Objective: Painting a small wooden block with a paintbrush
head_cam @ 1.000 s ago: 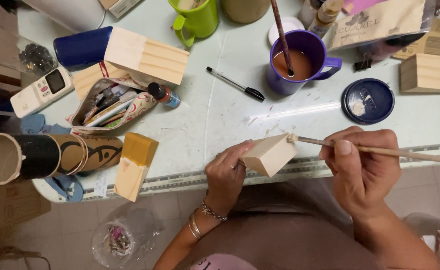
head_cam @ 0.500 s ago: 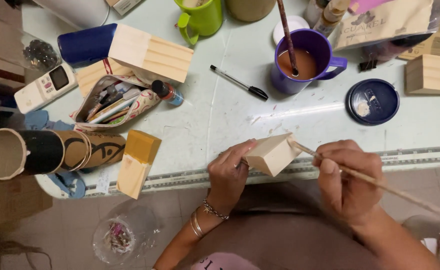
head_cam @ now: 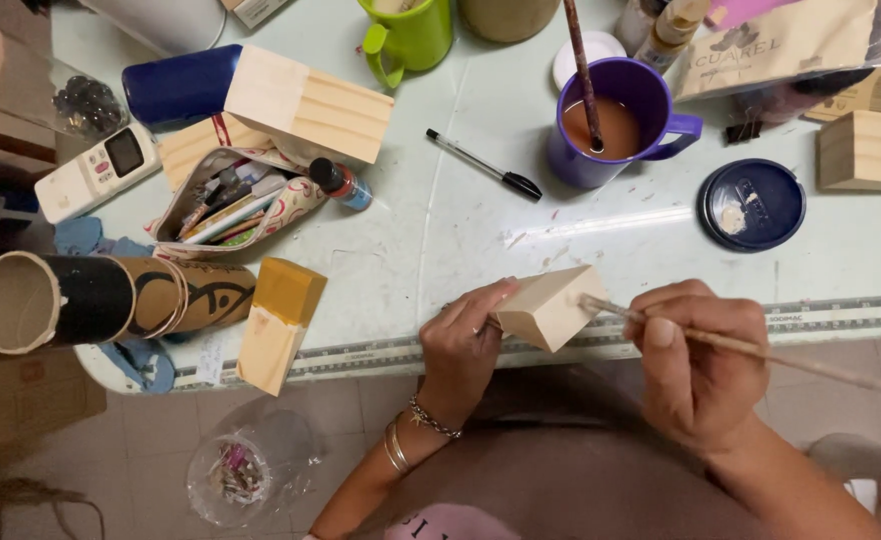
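- Head view: the left hand (head_cam: 466,340) holds a small wooden block (head_cam: 553,307) just above the near edge of the table (head_cam: 461,230); its fingers are curled and they pinch the left end of the block, so the right side stays free for the brush
- The right hand (head_cam: 696,360) holds a thin paintbrush (head_cam: 761,350); thumb and fingers are pressed together around the handle, like with a pencil, and the tip touches the upper right edge of the block
- The block is tilted, probably to turn this edge toward the brush
- A purple mug (head_cam: 616,125) with brown liquid and another brush in it stands further back, near the right hand, I think for easy dipping
- A dark blue lid (head_cam: 751,203) with a little pale paste lies to the right of the mug
- A block with a yellow end (head_cam: 279,322) lies well apart at the left, near the table edge, maybe to dry
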